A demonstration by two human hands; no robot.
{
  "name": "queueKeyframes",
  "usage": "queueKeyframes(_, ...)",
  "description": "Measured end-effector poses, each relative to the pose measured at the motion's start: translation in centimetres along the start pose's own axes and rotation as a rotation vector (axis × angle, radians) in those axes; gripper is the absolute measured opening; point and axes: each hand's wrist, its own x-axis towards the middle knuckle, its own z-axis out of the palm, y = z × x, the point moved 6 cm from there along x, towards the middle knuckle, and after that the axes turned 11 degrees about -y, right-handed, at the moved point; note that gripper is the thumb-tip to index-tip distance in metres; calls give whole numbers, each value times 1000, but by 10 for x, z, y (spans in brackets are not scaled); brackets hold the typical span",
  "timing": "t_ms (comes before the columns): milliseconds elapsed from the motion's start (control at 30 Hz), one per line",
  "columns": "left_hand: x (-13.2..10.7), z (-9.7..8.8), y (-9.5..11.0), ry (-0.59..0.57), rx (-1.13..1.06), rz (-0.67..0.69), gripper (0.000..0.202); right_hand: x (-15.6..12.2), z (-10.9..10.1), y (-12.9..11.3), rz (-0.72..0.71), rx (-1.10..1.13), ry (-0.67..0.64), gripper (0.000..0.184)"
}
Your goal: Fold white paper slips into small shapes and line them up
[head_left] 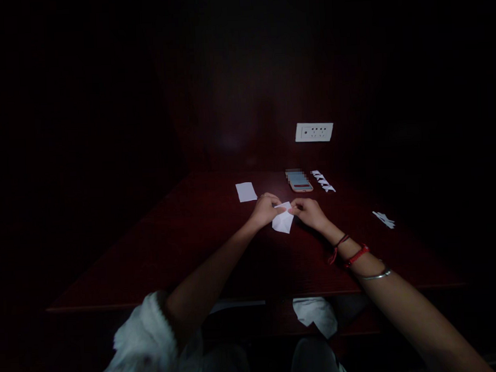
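A small sheet of white paper (282,223) with crease lines is held between my two hands over the dark red table. My left hand (266,209) pinches its upper left edge, thumb on top. On the other side, my right hand (309,212) grips the upper right corner between thumb and fingers. The thumbs come close to each other near the top of the paper. Beyond my left hand, a flat white paper sheet (246,192) lies on the table.
Behind my right hand lies a phone (300,181), with a row of folded white paper pieces (323,181) beside it. Thin paper strips (384,219) lie at the right. A wall socket (314,132) sits above the table (172,255). White cloth-like material (315,314) shows below the front edge.
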Motion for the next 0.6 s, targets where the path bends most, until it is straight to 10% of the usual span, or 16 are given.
queueKeyframes(600,-4,2,8,-154,161,95,10,0,-4,5,31,-2,1,17)
